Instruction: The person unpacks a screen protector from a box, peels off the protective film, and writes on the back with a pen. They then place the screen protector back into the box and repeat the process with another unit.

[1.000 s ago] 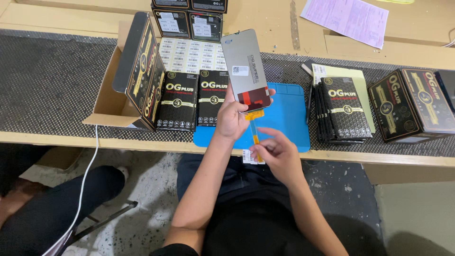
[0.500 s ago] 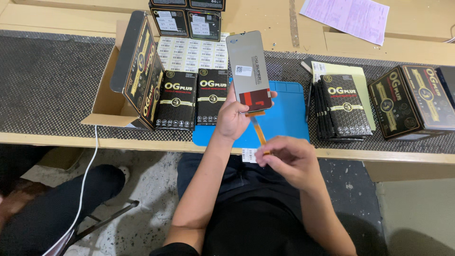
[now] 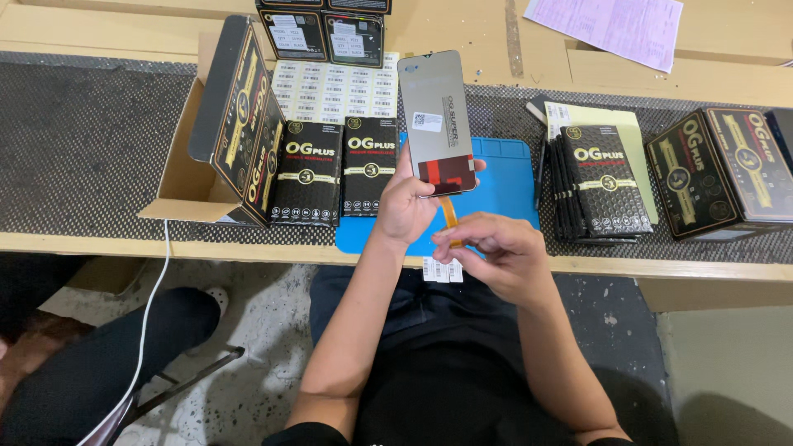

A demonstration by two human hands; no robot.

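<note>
Orange ribbon cable is pinched in the right hand while the left hand grips the grey phone screen panel upright above a blue mat; black flat boxes stand nearby; label sheets lie behind.

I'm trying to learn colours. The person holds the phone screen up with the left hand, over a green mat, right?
Not quite: the mat is blue, not green, as the head view shows. The rest holds: the left hand holds the phone screen up over it, while the right hand pinches its orange ribbon cable.
</note>
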